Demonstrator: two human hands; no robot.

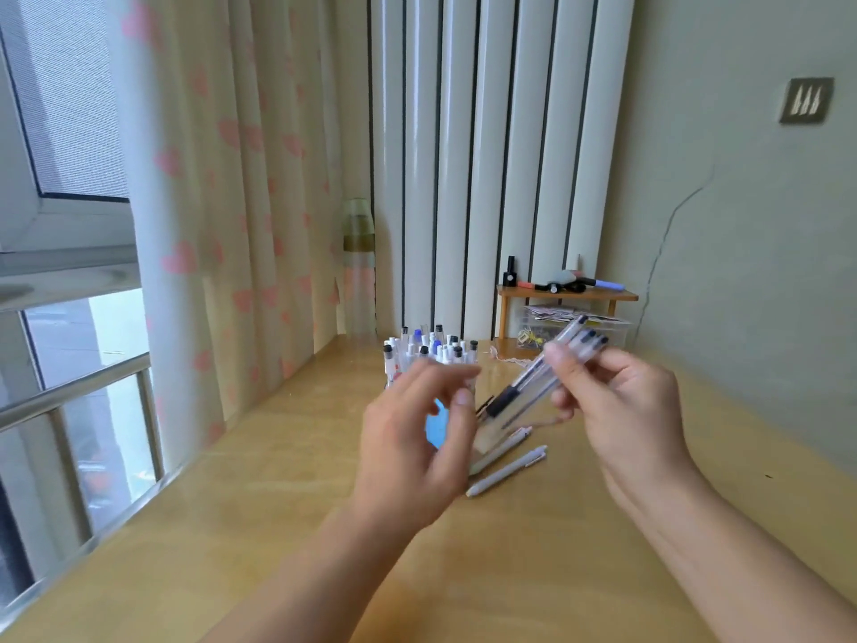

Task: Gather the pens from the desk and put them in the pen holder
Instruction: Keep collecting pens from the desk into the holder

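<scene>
My right hand [617, 406] is raised above the wooden desk [259, 526] and grips a bundle of clear pens [538, 382] with dark caps, tilted up to the right. My left hand [417, 438] hovers beside it with fingers apart and nothing in it; it is motion-blurred. Behind the left hand stands the pen holder [429, 355], packed with several upright pens with black, blue and white caps. Two grey pens [510, 471] lie on the desk under the bundle. A blue shape [436, 426] shows between my left fingers; I cannot tell what it is.
A small wooden shelf [568, 297] at the back holds markers and a small black bottle, with a clear box [575, 334] of bits under it. A tall bottle [358, 266] stands by the curtain. White radiator pipes [487, 155] rise behind. A window and rail run along the left.
</scene>
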